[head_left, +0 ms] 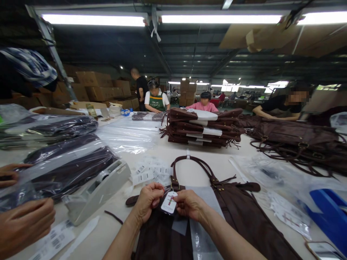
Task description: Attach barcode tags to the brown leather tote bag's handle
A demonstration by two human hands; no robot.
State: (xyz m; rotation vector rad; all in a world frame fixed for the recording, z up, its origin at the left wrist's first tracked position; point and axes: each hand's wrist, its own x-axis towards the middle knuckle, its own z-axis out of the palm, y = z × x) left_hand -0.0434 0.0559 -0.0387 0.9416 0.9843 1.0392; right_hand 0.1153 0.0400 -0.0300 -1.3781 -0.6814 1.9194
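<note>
A dark brown handbag (244, 216) lies flat on the table in front of me, its handles (189, 160) looping away from me. Both of my hands meet over its top edge. My left hand (146, 202) is pinched shut near the left handle ring. My right hand (189, 204) is also closed, its fingers on a small white hang tag (169, 203) with a red mark. The tag sits between the two hands, and both seem to grip it or its string.
A grey tape dispenser (97, 193) stands at left, by bagged dark bags (70, 166). Barcode labels (151, 171) lie ahead. A co-worker's hands (24, 224) are at far left. Stacked brown bags (203, 128) sit mid-table, a blue bin (330, 213) at right, other workers beyond.
</note>
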